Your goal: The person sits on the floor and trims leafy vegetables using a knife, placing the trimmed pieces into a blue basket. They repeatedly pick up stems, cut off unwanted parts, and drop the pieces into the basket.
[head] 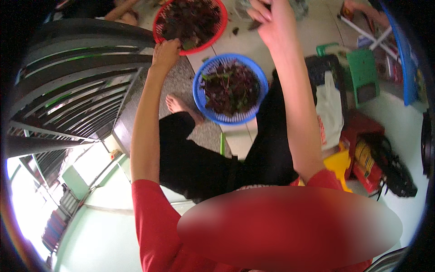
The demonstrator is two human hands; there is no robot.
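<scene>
My left hand [166, 52] grips the near left rim of a red plastic colander basket [220, 31], which holds a heap of dark purple-green leaves [190, 20]. At the top, partly cut off by the picture's edge, my right hand [270, 17] has curled fingers with a dark leaf [255, 25] poking out from them; motion blurs it somewhat. Between my legs on the floor stands a blue plastic colander basket [197, 97] with leafy purple-green stems [232, 88] in it. A clear plastic bag [300, 9] lies just beyond my right hand.
Black metal railings [85, 78] rise close on my left. To the right are a green plastic stool [363, 74], a white plastic bag [329, 108] and a dark backpack [390, 163]. Other people's arms [124, 10] show at the top left and top right. Loose leaves [235, 31] lie on the tiles.
</scene>
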